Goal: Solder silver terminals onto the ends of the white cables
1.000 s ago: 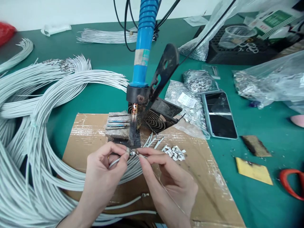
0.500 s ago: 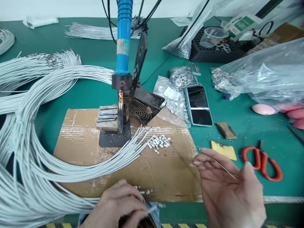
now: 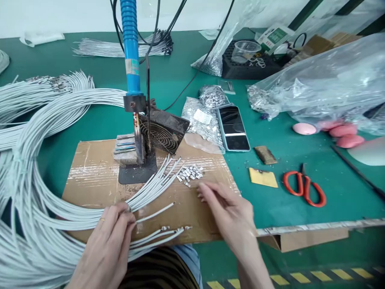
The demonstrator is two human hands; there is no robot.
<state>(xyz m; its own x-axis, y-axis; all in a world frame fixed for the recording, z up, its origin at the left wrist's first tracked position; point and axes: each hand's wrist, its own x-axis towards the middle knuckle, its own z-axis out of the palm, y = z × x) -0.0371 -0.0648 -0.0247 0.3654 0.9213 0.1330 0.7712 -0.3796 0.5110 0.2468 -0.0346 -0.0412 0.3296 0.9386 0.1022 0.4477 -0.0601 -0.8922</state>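
Note:
My left hand [image 3: 110, 237] is closed around a white cable [image 3: 156, 212], its tip pointing right over the cardboard. Below it, several white cables with small metal terminals [image 3: 164, 228] on their ends lie near the cardboard's front edge. A bundle of white cables [image 3: 147, 196] fans out just beyond the hand, ending beside a pile of small silver metal terminals [image 3: 191, 173]. My right hand [image 3: 230, 214] is just right of and below that pile, fingers drawn together and bent. What its fingertips hold, if anything, is hidden.
A blue-handled soldering iron [image 3: 131, 52] stands upright above a block [image 3: 125, 154], beside a dark fan [image 3: 162, 132]. Further right are a phone [image 3: 234, 128], a yellow sponge [image 3: 263, 178] and red-handled scissors [image 3: 305, 186]. Coiled white cables [image 3: 27, 180] fill the left side.
My right hand has moved left to the terminal pile, turning from palm-up; the thin wire seen in it no longer shows. My left hand has moved left and now grips a cable. The view has shifted right.

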